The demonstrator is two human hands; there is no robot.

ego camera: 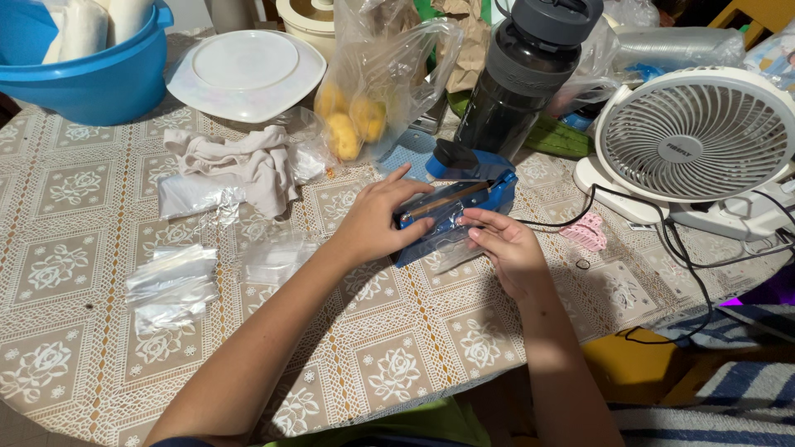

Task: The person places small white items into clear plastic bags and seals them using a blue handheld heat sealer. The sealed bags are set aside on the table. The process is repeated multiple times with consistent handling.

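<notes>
The left hand point(374, 219) presses flat on the blue sealer point(454, 204), steadying it on the worktop point(74, 273). The right hand point(505, 247) pinches a clear bag point(451, 252), its grip narrow, feeding the edge under the bar.

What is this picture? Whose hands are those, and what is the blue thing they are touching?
The camera sits on a person's head and looks down, so you see that person's own two arms. The left hand rests on a blue bag sealer, a small machine with a black cord. The right hand holds a clear plastic bag at the sealer's edge. All of it sits on a table with a lacy flower cloth. Around it lie a pile of plastic bags, a crumpled cloth, a bag of yellow fruit, a white plate, a blue tub, a dark blender and a white fan.
</notes>
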